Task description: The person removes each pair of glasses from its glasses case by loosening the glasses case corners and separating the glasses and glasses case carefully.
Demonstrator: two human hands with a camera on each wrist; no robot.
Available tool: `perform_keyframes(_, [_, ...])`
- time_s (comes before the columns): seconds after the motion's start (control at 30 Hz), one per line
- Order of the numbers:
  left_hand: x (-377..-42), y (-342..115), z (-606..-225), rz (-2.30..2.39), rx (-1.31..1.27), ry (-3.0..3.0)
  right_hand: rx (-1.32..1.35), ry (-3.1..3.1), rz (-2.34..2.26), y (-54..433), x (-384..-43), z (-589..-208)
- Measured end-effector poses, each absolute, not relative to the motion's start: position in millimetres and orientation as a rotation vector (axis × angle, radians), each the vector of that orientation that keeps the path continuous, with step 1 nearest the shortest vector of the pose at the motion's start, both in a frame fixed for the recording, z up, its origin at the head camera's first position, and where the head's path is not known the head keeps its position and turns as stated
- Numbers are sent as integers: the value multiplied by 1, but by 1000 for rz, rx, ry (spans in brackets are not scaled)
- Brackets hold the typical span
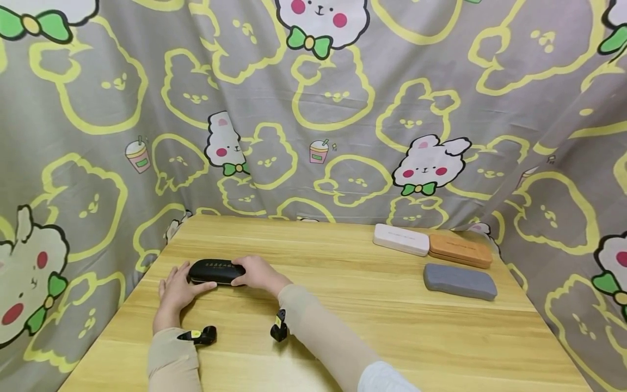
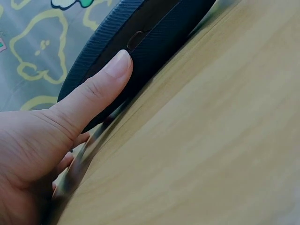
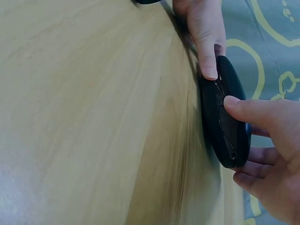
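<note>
A black glasses case [image 1: 213, 268] with small gold lettering on its lid lies at the left of the table. My left hand [image 1: 177, 289] holds its left end, thumb on the front side and fingers toward the back. At the right end, my right hand [image 1: 260, 273] grips the case, thumb on the front and the other fingers around behind it. In the left wrist view, a dark brown strip with a small rounded notch runs along the front of the case [image 2: 164, 33], beside the left thumb. Both thumbs press that side in the right wrist view, where thin shiny lines show on the case [image 3: 240, 133].
Three more glasses cases are at the right of the wooden table [image 1: 343, 321]: a white one [image 1: 400, 239], an orange one [image 1: 460, 250] and a grey one [image 1: 459, 281]. A patterned curtain [image 1: 338, 179] hangs behind the table and along its sides.
</note>
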State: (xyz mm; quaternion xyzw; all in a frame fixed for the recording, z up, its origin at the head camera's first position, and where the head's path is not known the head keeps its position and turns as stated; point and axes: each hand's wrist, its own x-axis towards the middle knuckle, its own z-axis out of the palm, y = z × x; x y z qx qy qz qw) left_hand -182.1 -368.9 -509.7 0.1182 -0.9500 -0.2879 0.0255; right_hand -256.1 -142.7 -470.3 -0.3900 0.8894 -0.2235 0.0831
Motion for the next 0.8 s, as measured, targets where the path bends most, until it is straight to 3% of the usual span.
perform_keyframes(0.37, [-183,-370,-510,-887,361,-2936,-1100,2594,-654,-142,-261,-466])
perform_keyframes(0.8, [-180,-368,-507,-886,345,-2941,-1272,2606,-531,-140,-263,-471])
